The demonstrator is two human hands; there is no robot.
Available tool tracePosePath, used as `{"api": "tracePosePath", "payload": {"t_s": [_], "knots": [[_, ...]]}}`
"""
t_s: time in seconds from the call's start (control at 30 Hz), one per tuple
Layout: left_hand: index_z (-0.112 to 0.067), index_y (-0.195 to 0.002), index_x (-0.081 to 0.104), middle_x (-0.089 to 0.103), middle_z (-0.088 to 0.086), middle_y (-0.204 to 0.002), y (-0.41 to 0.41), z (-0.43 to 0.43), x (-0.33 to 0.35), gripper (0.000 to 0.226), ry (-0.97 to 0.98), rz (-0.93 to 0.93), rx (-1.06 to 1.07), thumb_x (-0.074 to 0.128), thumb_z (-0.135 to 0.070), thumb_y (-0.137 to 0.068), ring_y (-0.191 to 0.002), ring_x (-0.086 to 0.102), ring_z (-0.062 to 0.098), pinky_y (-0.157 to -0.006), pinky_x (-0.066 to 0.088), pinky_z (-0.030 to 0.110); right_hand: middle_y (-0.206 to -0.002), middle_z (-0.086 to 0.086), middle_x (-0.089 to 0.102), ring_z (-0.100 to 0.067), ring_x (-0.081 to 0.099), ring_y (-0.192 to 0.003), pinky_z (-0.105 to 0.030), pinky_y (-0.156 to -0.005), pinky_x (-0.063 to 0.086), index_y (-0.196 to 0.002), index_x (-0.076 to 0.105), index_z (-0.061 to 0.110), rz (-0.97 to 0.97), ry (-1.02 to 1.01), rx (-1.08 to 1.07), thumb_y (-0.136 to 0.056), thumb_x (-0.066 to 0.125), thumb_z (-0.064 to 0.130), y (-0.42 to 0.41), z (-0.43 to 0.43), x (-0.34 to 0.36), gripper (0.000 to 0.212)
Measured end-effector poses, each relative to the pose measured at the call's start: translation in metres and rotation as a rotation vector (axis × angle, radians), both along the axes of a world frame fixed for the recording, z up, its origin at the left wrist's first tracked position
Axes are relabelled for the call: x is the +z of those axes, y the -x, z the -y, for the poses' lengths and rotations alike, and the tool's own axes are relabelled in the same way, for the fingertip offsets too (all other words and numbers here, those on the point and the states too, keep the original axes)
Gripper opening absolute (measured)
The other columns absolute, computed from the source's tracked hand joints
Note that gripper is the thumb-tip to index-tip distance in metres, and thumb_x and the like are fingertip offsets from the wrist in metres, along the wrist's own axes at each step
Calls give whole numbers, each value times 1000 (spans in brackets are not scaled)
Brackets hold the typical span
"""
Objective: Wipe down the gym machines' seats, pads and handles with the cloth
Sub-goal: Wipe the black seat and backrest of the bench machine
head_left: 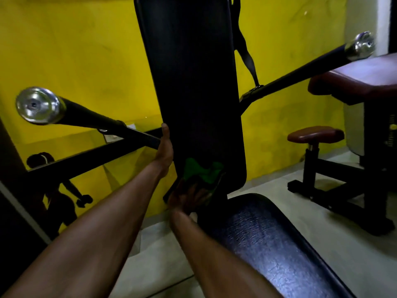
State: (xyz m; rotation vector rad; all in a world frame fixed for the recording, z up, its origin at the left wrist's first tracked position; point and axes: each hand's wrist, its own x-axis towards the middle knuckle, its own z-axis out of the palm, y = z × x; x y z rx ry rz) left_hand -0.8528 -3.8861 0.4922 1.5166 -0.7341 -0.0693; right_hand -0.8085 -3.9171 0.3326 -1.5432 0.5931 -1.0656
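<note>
Head view, wide angle. Yellow wall (75, 50) fills the background. Black back pad (193, 82) stands upright at centre and runs from the top edge down to the seat. Black seat pad (268, 244) has a textured cover and lies below and right of the back pad, reaching to the bottom edge. Grey floor (268, 183) shows beyond the seat. A second machine sits at right, well apart, with a maroon arm pad (365, 80) above a small maroon seat (315, 134) on a black post.

Left handle bar (86, 115) is black and sticks out toward the camera, ending in a chrome cap (36, 105). Right handle bar (300, 69) angles up to the right, and its own chrome cap (362, 46) is blurred.

Both forearms are bare. Left hand (165, 147) grips the left edge of the back pad low down. Its thumb lies up along the front edge and the other fingers are hidden behind the pad. Right hand (189, 198) is motion-blurred, with its fingers (199, 188) spread flat, pressing the green cloth (204, 173) against the bottom of the back pad, just above the seat pad. The cloth is bunched and partly under the hand.
</note>
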Motion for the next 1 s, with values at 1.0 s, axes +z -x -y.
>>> {"api": "tracePosePath", "payload": {"t_s": [1.0], "knots": [[-25,-125,59,74,-13,-99,-1,-12,3,49,86,-133,-233,27,-56,-102,-80,71,1,-63,53,17,-170,-12,18,-37,1,-158,-67,-120,4,-151,44,19,1,610,-440,-102,20,64,36,41,52,71]]}}
